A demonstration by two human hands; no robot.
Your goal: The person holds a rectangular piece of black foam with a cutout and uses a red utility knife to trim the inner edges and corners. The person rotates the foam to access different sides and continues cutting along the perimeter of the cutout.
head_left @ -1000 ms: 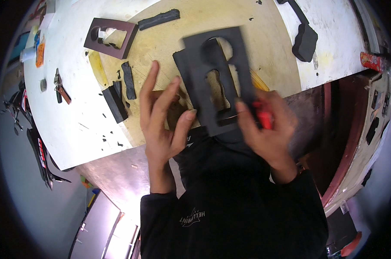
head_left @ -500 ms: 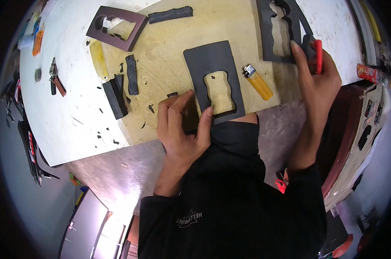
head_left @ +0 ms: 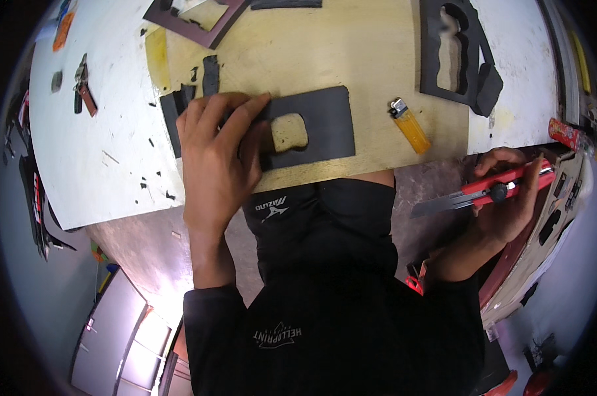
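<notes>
A flat black foam piece (head_left: 328, 125) with a wavy-edged cutout lies lengthwise across the yellowish board, close to its near edge. My left hand (head_left: 216, 152) is closed on the foam's left end, its fingers covering that end and part of the cutout. Off the table's near edge on the right, my right hand (head_left: 513, 208) grips a red snap-off utility knife (head_left: 486, 191). Its long blade is out and points left, apart from the foam. A yellow lighter (head_left: 410, 129) lies on the board to the right of the foam.
A second black foam frame (head_left: 430, 72) lies at the far right beside an offcut (head_left: 488, 89). A maroon-edged frame (head_left: 222, 30) is at the far left. Dark strips (head_left: 211, 74) and crumbs lie left of centre. Folding pliers (head_left: 83, 86) rest on the white tabletop (head_left: 114, 158).
The foam piece has been turned from upright to sideways, my left hand now on its left end. My right hand has drawn back from the far-right frame toward me, bringing the utility knife into fuller view.
</notes>
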